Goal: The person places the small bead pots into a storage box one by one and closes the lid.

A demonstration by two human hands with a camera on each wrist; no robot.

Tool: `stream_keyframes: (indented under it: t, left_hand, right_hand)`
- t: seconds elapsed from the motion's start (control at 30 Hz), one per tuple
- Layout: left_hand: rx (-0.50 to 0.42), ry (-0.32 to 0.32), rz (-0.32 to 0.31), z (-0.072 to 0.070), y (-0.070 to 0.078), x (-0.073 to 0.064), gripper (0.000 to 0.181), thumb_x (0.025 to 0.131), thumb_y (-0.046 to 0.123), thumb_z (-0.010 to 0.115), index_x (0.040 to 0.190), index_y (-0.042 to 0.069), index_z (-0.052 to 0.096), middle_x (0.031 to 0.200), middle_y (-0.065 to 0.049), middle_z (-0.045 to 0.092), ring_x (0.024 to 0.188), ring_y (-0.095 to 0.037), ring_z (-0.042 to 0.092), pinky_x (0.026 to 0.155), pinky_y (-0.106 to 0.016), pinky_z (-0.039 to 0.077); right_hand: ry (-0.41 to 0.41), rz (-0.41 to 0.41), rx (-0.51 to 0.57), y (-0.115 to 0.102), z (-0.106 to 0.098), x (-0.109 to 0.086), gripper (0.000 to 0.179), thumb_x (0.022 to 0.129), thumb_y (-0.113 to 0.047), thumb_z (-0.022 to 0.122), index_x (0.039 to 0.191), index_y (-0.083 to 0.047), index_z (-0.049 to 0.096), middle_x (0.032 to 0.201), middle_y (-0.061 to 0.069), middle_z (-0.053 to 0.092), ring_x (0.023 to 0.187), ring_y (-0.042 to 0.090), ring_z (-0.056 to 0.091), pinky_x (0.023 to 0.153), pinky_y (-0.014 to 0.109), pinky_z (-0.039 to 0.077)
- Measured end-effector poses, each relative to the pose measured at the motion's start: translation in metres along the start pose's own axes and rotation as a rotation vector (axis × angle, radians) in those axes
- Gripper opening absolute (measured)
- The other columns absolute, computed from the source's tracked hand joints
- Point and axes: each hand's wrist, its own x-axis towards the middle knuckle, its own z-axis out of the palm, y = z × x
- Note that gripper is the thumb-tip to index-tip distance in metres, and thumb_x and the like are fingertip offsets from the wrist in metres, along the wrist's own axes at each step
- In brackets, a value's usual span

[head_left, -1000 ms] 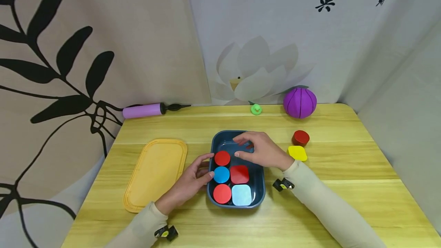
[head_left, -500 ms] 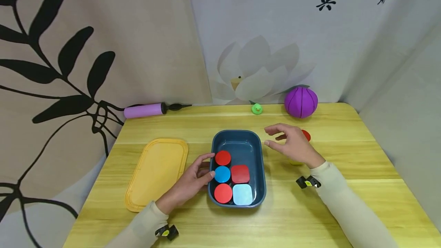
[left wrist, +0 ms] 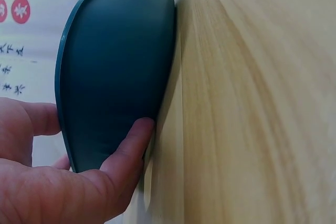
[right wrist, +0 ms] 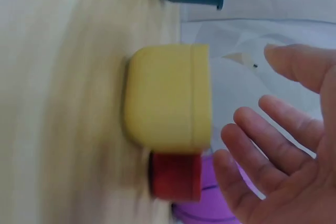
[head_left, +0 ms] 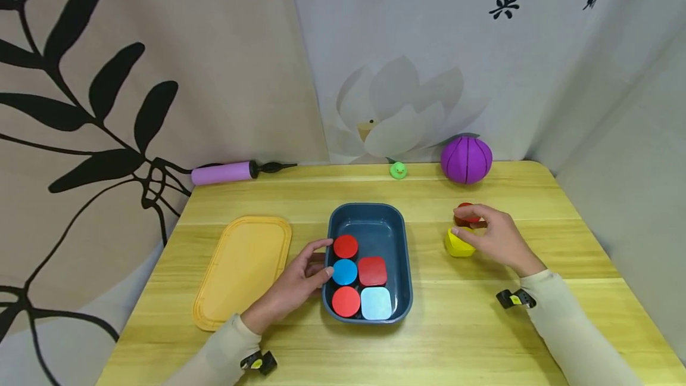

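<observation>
In the head view a dark blue rectangular box (head_left: 405,243) holds several small lidded pieces: red round ones (head_left: 346,302), a blue round one (head_left: 345,272), a red square one (head_left: 372,271) and a light blue square one (head_left: 376,303). My left hand (head_left: 295,279) rests against its left side, fingers touching the outer wall (left wrist: 113,66). Over on the right, my right hand (head_left: 498,237) hovers at a small yellow rounded-square container (head_left: 458,244), thumb and fingers spread. The right wrist view shows a gap between the fingers and the yellow container (right wrist: 168,98). Behind it a red round container (head_left: 465,210) is partly hidden by my fingers.
A yellow lid-like tray (head_left: 243,273) lies left of the box. Along the table's back edge are a purple pump (head_left: 222,173), a green duck figure (head_left: 398,170) and a purple ribbed ball (head_left: 466,160). A curtain hangs behind the table.
My right hand has moved right, from above the blue box to the yellow container. The left hand and the box have stayed put.
</observation>
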Motion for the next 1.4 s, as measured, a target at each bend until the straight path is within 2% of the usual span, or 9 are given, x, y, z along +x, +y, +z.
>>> stream_keyframes:
  t: [0.23, 0.43, 0.63, 1.13, 1.3, 1.4]
  left_hand:
    - [0.001, 0.006, -0.002, 0.0, 0.001, 0.0, 0.062, 0.106, 0.026, 0.066, 0.161, 0.03, 0.038, 0.154, -0.019, 0.05, 0.131, -0.033, 0.06, 0.094, -0.046, 0.063]
    - [0.004, 0.003, -0.003, 0.0, 0.001, 0.0, 0.061, 0.107, 0.026, 0.065, 0.161, 0.032, 0.038, 0.154, -0.019, 0.05, 0.131, -0.033, 0.06, 0.093, -0.045, 0.063]
    - [0.012, 0.009, 0.0, 0.0, 0.001, 0.001, 0.06, 0.107, 0.025, 0.065, 0.16, 0.032, 0.038, 0.154, -0.018, 0.051, 0.132, -0.034, 0.06, 0.093, -0.045, 0.063]
    - [0.02, 0.015, -0.006, 0.0, -0.001, -0.001, 0.06, 0.107, 0.027, 0.065, 0.16, 0.032, 0.038, 0.152, -0.018, 0.052, 0.128, -0.032, 0.061, 0.091, -0.044, 0.063]
    - [0.014, 0.01, -0.006, 0.0, -0.002, -0.001, 0.061, 0.106, 0.027, 0.066, 0.16, 0.032, 0.038, 0.153, -0.018, 0.051, 0.129, -0.032, 0.061, 0.092, -0.044, 0.063]
    - [0.004, 0.007, -0.005, 0.0, 0.0, -0.001, 0.061, 0.107, 0.026, 0.065, 0.161, 0.032, 0.038, 0.154, -0.018, 0.051, 0.13, -0.033, 0.061, 0.093, -0.045, 0.063]
  right_hand:
    - [-0.075, 0.061, 0.016, 0.015, -0.005, -0.015, 0.05, 0.097, -0.031, 0.08, 0.137, -0.004, 0.068, 0.137, 0.018, 0.069, 0.116, 0.039, 0.07, 0.094, 0.049, 0.061]
    - [-0.144, 0.046, -0.031, 0.027, -0.003, -0.022, 0.061, 0.091, -0.03, 0.086, 0.143, -0.006, 0.064, 0.144, 0.022, 0.064, 0.117, 0.041, 0.07, 0.09, 0.044, 0.063]
    - [-0.187, 0.049, -0.005, 0.03, -0.002, -0.022, 0.068, 0.089, -0.026, 0.088, 0.146, -0.003, 0.059, 0.141, 0.022, 0.065, 0.116, 0.036, 0.068, 0.092, 0.043, 0.063]
    - [-0.18, 0.046, 0.021, 0.03, 0.0, -0.021, 0.068, 0.088, -0.024, 0.089, 0.145, -0.003, 0.06, 0.14, 0.02, 0.066, 0.116, 0.036, 0.069, 0.091, 0.039, 0.063]
    - [-0.172, 0.048, 0.043, 0.022, -0.001, -0.017, 0.066, 0.089, -0.027, 0.088, 0.145, -0.005, 0.06, 0.139, 0.018, 0.067, 0.112, 0.034, 0.072, 0.09, 0.038, 0.064]
    - [-0.16, 0.02, 0.032, 0.015, -0.002, -0.013, 0.064, 0.089, -0.029, 0.088, 0.143, -0.007, 0.062, 0.134, 0.015, 0.069, 0.108, 0.03, 0.073, 0.089, 0.038, 0.064]
